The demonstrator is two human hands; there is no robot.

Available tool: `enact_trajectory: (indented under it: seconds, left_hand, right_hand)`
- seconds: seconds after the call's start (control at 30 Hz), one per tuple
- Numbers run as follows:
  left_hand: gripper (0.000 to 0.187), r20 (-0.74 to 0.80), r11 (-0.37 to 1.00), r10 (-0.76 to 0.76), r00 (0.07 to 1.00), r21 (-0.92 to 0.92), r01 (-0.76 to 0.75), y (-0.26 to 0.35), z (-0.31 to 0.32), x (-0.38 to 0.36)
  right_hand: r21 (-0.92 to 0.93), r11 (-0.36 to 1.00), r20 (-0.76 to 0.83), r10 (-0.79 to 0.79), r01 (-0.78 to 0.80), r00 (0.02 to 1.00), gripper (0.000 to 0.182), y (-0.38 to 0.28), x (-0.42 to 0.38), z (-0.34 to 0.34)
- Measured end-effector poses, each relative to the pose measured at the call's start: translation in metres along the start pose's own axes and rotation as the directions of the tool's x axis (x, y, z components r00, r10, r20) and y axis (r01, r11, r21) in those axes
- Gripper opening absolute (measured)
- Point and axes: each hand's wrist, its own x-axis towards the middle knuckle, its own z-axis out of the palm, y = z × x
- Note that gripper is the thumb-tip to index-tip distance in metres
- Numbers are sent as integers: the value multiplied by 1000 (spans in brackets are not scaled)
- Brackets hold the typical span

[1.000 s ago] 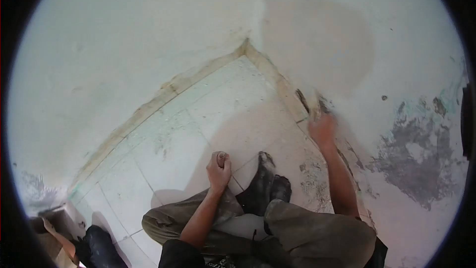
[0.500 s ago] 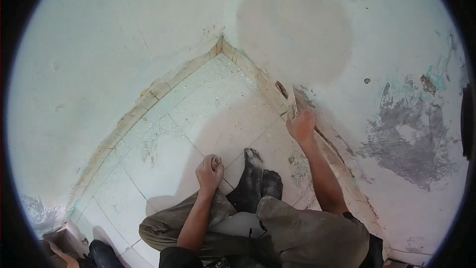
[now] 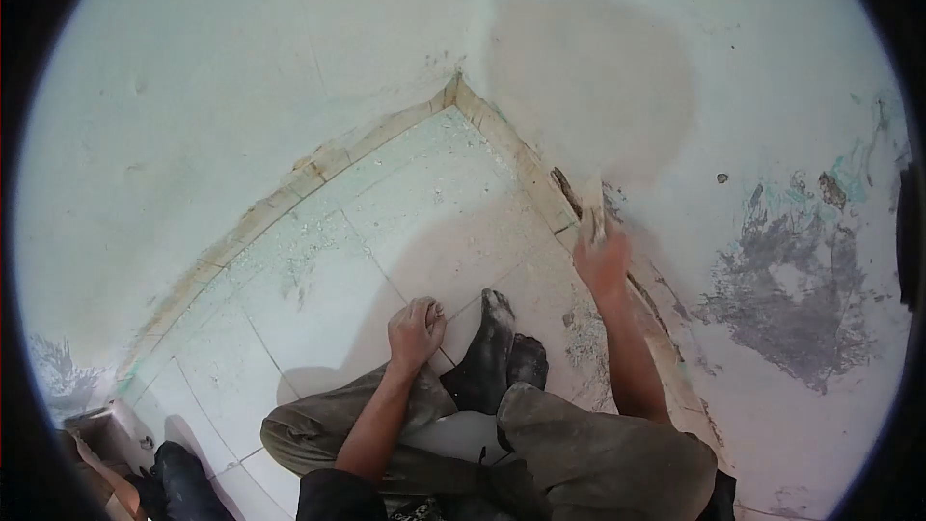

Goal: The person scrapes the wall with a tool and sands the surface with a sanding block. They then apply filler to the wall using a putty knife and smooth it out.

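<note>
My right hand (image 3: 604, 259) is closed around a putty knife (image 3: 593, 199), its pale blade pointing up against the lower wall on the right. Beside the blade, a dark gap (image 3: 567, 190) runs along the top of the tile skirting (image 3: 536, 181). My left hand (image 3: 417, 332) is curled closed near my bent knee, above the floor. Whatever lies inside its fingers, if anything, is too hidden to name.
White floor tiles (image 3: 318, 318) with crumbs of debris reach the wall corner (image 3: 457, 87). My dark-socked feet (image 3: 485, 347) are crossed before me. A grey bare patch (image 3: 796, 280) marks the right wall. Another person's arm (image 3: 111, 482) and dark shoe (image 3: 185, 482) show at lower left.
The view has shifted slightly, moving the corner rightward in the picture. My right hand and the putty knife have turned a little, the blade now more upright. My left hand stays closed.
</note>
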Motion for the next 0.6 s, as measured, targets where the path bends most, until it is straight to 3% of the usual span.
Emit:
enact_trajectory:
  seconds: [0.07, 0.1, 0.17, 0.3, 0.37, 0.4, 0.47, 0.5, 0.57, 0.6]
  left_hand:
    - [17, -21, 1000, -21, 1000, -7, 20, -1, -1, -1]
    - [17, -27, 1000, -27, 999, -5, 27, -1, 0, -1]
    - [17, -30, 999, -43, 999, -11, 43, -2, 1, -2]
    - [17, 12, 998, -61, 998, -26, 61, -1, -1, -6]
    - [17, -22, 998, -52, 998, -22, 52, -1, 0, -1]
    - [17, -26, 998, -58, 998, -21, 57, 0, 0, -1]
    - [17, -23, 995, -92, 995, -50, 91, -1, -3, 0]
    - [17, -26, 994, -96, 995, -50, 95, -1, -3, 0]
    - [15, -89, 999, -19, 996, -27, 17, -1, 0, 0]
    - [15, -89, 999, -25, 996, -24, 23, -2, 0, -3]
  right_hand:
    - [241, 966, 22, 88, -91, 996, 38, -19, -18, -28]
    - [244, 966, 25, 80, -84, 996, 38, -7, -19, -13]
    - [-220, 975, 9, 39, -36, 999, 38, 27, -21, 32]
    - [-207, 978, 176, 46, -8, 983, 36, 14, 5, 29]
    - [-205, 962, -63, -199, 183, 978, 38, 13, 3, 25]
    - [-203, 961, -60, -205, 189, 977, 38, 11, -5, 17]
    - [205, 978, -42, 53, -43, 998, 43, -8, -20, -13]
    - [206, 978, -40, 48, -39, 998, 43, -2, -19, 0]
    - [-101, 989, -128, 97, -111, 987, 31, 18, -10, 43]
    - [-98, 989, -123, 95, -107, 988, 31, 21, -5, 49]
